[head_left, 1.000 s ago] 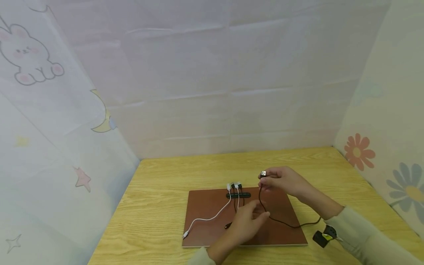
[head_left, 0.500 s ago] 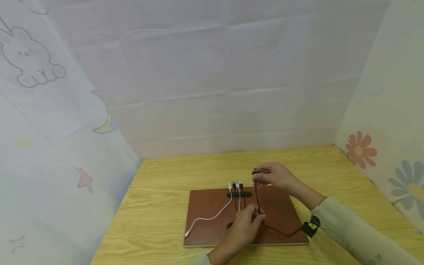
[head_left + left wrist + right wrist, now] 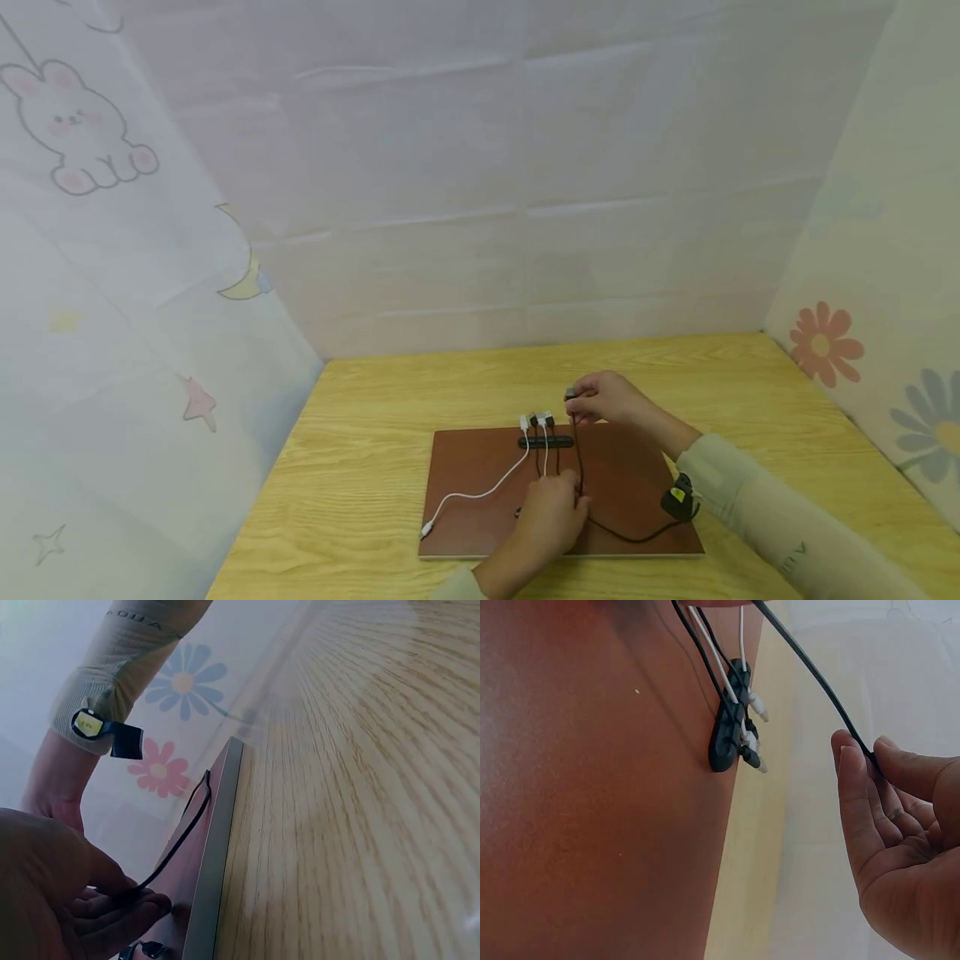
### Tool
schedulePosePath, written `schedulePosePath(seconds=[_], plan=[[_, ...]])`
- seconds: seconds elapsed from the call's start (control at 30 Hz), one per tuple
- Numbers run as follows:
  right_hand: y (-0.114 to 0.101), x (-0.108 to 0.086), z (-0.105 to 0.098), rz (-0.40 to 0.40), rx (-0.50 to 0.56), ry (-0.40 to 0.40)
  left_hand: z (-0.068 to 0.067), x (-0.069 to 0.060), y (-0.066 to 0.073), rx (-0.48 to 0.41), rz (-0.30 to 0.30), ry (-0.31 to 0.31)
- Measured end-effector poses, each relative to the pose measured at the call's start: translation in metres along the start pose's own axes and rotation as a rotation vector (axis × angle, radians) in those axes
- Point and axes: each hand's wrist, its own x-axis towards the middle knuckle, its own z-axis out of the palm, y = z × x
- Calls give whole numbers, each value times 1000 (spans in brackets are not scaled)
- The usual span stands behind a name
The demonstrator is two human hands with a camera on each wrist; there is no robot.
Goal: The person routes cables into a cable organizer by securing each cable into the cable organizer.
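My right hand pinches a black USB cable just below its metal-ended plug, above the board's far edge. Lower down, my left hand pinches the same cable between thumb and fingers, close over the board. Between the hands the cable runs nearly straight. Its other part trails right across the brown board. Just left of the plug lies a black cable clip strip with several black and white USB cables seated in its slots, plugs past the far edge. My left hand hides parts of those cables.
A white cable curves from the strip to the board's left front corner. The board lies on a wood-grain table. Printed cloth walls enclose the back and sides. A black device is worn on my right wrist.
My right hand has moved left with the plug, toward the clip strip. My left hand has taken hold of the cable, whose part between the hands is straighter.
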Motion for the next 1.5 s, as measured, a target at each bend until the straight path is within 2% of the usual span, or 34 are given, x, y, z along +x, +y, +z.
schedulePosePath(seconds=[0.1, 0.27, 0.33, 0.67, 0.83, 1.0, 1.3, 1.5], plan=[[3, 5, 2, 4, -17, -6, 1, 1, 3, 98, -18, -15], [10, 17, 6, 20, -15, 9, 4, 4, 7, 339, 31, 26], [15, 22, 8, 25, -9, 3, 5, 4, 7, 409, 41, 30], [27, 33, 15, 43, -15, 4, 3, 3, 10, 451, -5, -17], [27, 35, 19, 44, -14, 3, 3, 1, 12, 536, 11, 1], [29, 37, 25, 49, -36, 10, 5, -1, 15, 600, -15, 5], [37, 45, 30, 72, -70, 28, 8, 0, 18, 616, -56, -41], [41, 47, 32, 82, -108, 40, 11, 1, 17, 640, -38, -28]])
